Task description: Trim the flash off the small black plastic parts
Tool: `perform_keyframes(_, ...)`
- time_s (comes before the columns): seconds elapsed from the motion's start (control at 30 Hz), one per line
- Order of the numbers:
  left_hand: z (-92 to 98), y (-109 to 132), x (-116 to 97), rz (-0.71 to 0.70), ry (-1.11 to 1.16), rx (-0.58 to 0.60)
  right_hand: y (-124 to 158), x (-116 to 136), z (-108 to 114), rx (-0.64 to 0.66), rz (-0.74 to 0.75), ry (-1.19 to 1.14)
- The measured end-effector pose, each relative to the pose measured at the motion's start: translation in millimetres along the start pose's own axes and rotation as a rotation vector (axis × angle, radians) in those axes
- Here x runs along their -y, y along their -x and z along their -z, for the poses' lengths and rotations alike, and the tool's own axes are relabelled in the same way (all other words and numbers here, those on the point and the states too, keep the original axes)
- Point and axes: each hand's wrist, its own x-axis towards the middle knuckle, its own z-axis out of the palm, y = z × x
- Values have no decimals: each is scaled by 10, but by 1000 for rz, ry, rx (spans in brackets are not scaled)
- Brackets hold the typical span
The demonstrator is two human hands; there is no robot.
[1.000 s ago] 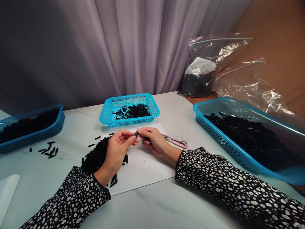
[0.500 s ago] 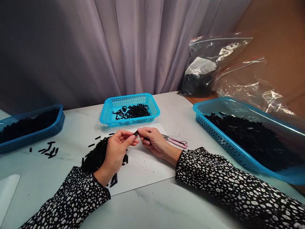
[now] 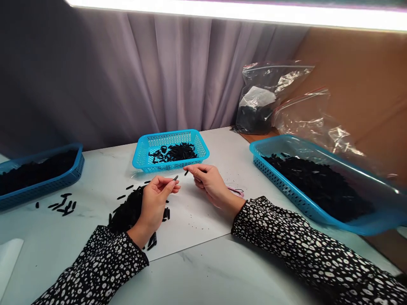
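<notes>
One small dark piece is pinched between thumb and fingers of the left hand; a black sliver is gripped at the fingertips of the right hand. Both are held, apart, above a white sheet. A dark heap is partly covered by the left hand. Further black bits are held in a blue basket beyond the hands.

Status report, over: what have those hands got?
Left hand pinching small dark piece. Right hand apart, dark sliver at its tip. Black pile beside left hand.
</notes>
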Motion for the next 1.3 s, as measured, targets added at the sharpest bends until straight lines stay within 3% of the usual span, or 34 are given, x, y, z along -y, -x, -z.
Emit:
perform_keyframes(0.07, 2, -13, 5, -2, 10, 0, 15, 158, 76, -41, 72, 118)
perform_keyframes(0.13, 2, -22, 7, -7, 21, 2, 71, 392, 248, -147, 234, 347)
perform_keyframes(0.23, 0, -23, 2, -22, 31, 11, 261, 805, 709, -472, 523, 824)
perform_keyframes(0.27, -1, -21, -1, -27, 33, 12, 348, 929, 894, -611, 528, 970)
perform_keyframes(0.33, -4, -15, -6, -33, 41, 11, 527, 1118, 1239, -832, 378, 1231)
perform_keyframes(0.4, -9, -12, -13, -35, 54, 10, 675, 1201, 1447, -902, 141, 1414)
perform_keyframes(0.43, -12, -10, -19, -37, 60, 11, 724, 1198, 1469, -930, 106, 1430)
perform_keyframes(0.5, -19, -6, -41, -43, 68, 19, 759, 1100, 1323, -855, 220, 1324)
perform_keyframes(0.57, -29, 5, -81, -52, 66, 37, 703, 900, 968, -521, 340, 1070)
perform_keyframes(0.63, -38, 20, -140, -64, 55, 69, 559, 659, 517, -114, 289, 820)
perform_keyframes(0.7, -40, 24, -213, -76, 37, 106, 347, 457, 94, 71, 249, 634)
perform_keyframes(0.83, 30, -71, -381, -117, -2, 118, -146, 344, -443, 87, 315, 556)
perform_keyframes(0.9, 118, -175, -462, -161, -20, 73, -354, 397, -588, 115, 342, 551)
perform_keyframes(1.0, 290, -332, -565, -245, -71, -14, -538, 472, -751, 264, 249, 429)
perform_keyframes(1.1, 433, -412, -639, -337, -170, -69, -558, 453, -870, 350, 229, 347)
perform_keyframes(1.23, 488, -403, -679, -568, -556, -92, -449, 302, -897, 334, 171, 136)
perform_keyframes(1.3, 468, -388, -665, -619, -640, -94, -382, 210, -856, 314, 101, 23)
